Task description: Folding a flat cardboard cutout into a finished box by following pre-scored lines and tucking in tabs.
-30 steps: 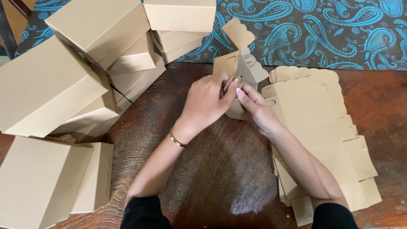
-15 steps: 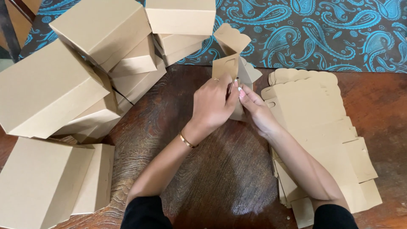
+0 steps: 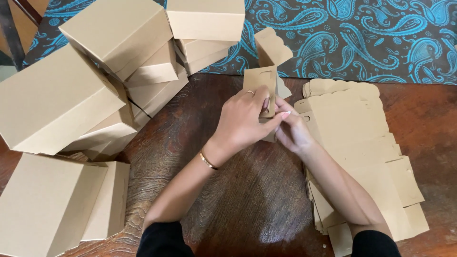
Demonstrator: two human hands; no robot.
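A partly folded brown cardboard box [image 3: 264, 78] stands upright near the middle of the dark wooden table [image 3: 238, 200], its scalloped flap raised at the back. My left hand [image 3: 243, 119] grips its left side, fingers curled over the panel. On the box's right side, my right hand [image 3: 290, 128] pinches the lower edge, thumb against the left hand. Both hands hold the same box. A gold bracelet sits on my left wrist.
A stack of flat unfolded cardboard blanks [image 3: 362, 157] lies to the right. Several assembled brown boxes [image 3: 109, 71] are piled at the left and back, and more boxes [image 3: 52, 204] lie at the front left. A blue paisley cloth [image 3: 362, 38] lies beyond the table.
The box has been turned more upright and its panels pushed together. Both hands have shifted slightly toward me while still holding it.
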